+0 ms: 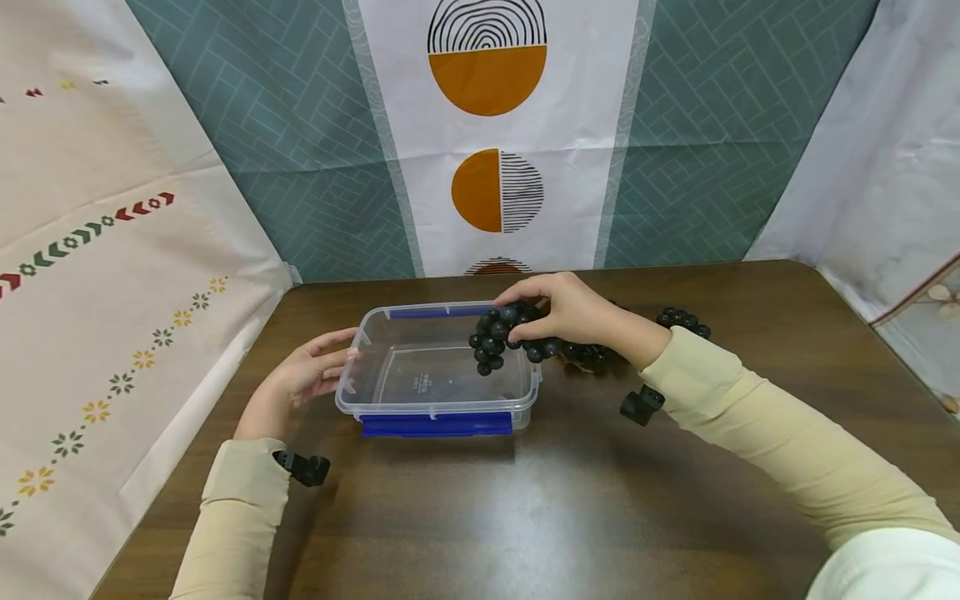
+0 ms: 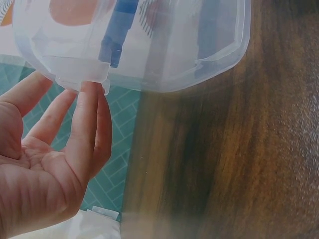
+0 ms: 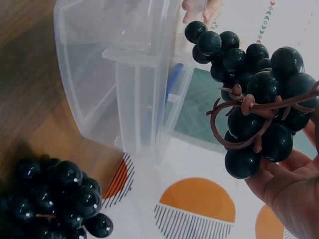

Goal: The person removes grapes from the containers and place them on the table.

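Observation:
A clear plastic food container (image 1: 412, 362) with blue side clips sits on the table without a lid over its opening. My left hand (image 1: 311, 371) is at its left side; in the left wrist view the fairly straight fingers (image 2: 84, 124) touch the clear side flap. Over the container's right half, my right hand (image 1: 581, 312) grips a bunch of dark grapes (image 1: 491, 337). The right wrist view shows the bunch's brown curled stem (image 3: 271, 105) and the thumb and fingers around the grapes. Part of the bunch is hidden behind the hand.
Another bunch of dark grapes (image 1: 587, 358) lies right of the container, partly hidden under my right forearm. Further right, more dark grapes (image 1: 684, 320) show beyond the sleeve. The brown wooden table (image 1: 600, 517) ends at a patterned cloth backdrop (image 1: 300, 208).

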The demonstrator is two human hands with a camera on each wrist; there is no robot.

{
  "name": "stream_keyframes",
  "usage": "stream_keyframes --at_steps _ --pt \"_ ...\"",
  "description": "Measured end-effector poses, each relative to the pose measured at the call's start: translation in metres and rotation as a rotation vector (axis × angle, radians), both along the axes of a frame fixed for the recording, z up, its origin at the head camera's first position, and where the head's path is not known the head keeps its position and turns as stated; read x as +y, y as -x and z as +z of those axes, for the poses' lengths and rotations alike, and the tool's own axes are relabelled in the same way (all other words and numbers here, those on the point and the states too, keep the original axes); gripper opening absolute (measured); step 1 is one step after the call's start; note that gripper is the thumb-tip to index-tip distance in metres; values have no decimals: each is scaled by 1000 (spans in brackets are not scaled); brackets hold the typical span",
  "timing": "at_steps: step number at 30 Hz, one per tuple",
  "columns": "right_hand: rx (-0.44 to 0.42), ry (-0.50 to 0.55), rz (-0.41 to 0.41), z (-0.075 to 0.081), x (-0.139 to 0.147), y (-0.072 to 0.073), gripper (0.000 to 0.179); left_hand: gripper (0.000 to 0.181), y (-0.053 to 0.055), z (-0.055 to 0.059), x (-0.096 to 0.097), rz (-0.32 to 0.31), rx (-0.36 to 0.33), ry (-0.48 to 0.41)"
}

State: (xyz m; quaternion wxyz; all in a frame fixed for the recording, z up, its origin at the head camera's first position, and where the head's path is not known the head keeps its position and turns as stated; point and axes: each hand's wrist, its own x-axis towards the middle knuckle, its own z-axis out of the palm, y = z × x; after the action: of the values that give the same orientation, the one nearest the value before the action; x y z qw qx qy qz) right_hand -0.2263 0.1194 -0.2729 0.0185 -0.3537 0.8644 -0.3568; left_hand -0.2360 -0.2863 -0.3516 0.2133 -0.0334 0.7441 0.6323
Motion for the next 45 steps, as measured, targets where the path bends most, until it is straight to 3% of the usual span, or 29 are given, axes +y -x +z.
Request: stream_keyframes --at_steps 10,20,45 --pt "18 -1 -19 2 18 -7 42 65 0 1 2 8 -4 -15" --pt "21 33 -10 -8 36 -14 41 68 0 2 4 11 0 -5" --pt "123 40 -41 -26 70 -35 39 66 -2 3 2 5 -11 9"
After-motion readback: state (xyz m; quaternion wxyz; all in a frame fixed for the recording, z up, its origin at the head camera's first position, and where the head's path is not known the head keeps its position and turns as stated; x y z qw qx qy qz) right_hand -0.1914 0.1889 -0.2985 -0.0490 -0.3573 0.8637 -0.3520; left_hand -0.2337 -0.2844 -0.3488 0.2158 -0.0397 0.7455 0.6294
